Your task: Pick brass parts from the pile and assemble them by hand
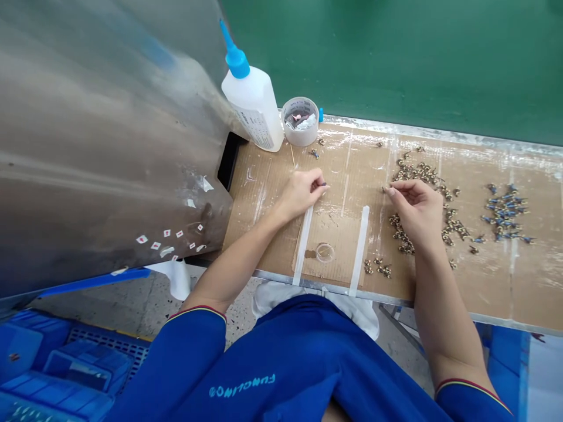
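Observation:
My left hand (303, 190) is closed in a pinch above the cardboard-covered bench, with a bit of something small and bluish between thumb and finger. My right hand (417, 211) pinches a tiny metal part (384, 189) at its fingertips, beside a heap of small brass-coloured metal parts (420, 172) that it partly hides. Farther right lies a group of similar parts with blue pieces (505, 214). Between my forearms, near the bench's front edge, sits a small clear round dish (325, 252). A few brass-coloured parts (378, 266) lie to its right.
A white bottle with a blue nozzle (255, 108) and a tape roll holding scraps (301, 126) stand at the back left. A metal panel (109, 135) rises on the left. A green surface (396, 58) lies beyond the bench. Blue bins (57, 363) are at lower left.

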`<action>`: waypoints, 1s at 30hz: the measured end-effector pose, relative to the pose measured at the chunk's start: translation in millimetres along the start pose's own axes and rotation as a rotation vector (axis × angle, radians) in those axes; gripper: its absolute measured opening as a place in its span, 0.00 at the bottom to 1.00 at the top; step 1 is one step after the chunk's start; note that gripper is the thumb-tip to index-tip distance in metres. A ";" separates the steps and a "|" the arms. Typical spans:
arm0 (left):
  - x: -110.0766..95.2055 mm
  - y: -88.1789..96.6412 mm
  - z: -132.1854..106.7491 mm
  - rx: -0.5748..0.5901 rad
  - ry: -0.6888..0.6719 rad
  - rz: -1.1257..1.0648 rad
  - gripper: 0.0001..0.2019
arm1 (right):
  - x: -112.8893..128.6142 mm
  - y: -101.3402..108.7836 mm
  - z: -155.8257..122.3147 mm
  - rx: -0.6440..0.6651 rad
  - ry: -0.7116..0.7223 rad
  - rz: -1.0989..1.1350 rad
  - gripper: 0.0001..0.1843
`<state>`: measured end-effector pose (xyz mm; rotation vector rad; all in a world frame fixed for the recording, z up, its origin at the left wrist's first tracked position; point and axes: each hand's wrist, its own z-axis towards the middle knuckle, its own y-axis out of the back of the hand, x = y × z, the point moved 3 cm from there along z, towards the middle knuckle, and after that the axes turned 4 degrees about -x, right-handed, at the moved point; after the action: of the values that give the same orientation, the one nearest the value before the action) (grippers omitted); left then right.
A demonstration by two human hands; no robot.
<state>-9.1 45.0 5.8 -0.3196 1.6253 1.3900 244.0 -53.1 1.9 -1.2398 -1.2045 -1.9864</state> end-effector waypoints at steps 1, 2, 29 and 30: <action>-3.9 -8.2 -1.5 0.042 -0.018 -0.019 0.10 | 1.0 -2.9 -1.2 0.019 -0.031 0.076 0.11; -7.6 -16.0 -2.9 0.079 -0.040 -0.037 0.09 | 2.0 -6.2 -2.6 0.045 -0.054 0.137 0.13; -15.2 -46.5 -9.4 0.131 -0.030 -0.508 0.08 | 17.8 -33.6 -22.2 0.286 0.015 0.088 0.12; -15.1 -46.3 -9.4 0.130 -0.031 -0.510 0.08 | 18.2 -33.2 -21.9 0.292 0.023 0.088 0.11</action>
<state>27.0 16.4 -12.6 -0.5855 1.4663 0.8955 200.4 -55.6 -0.1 -1.0992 -1.3480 -1.6857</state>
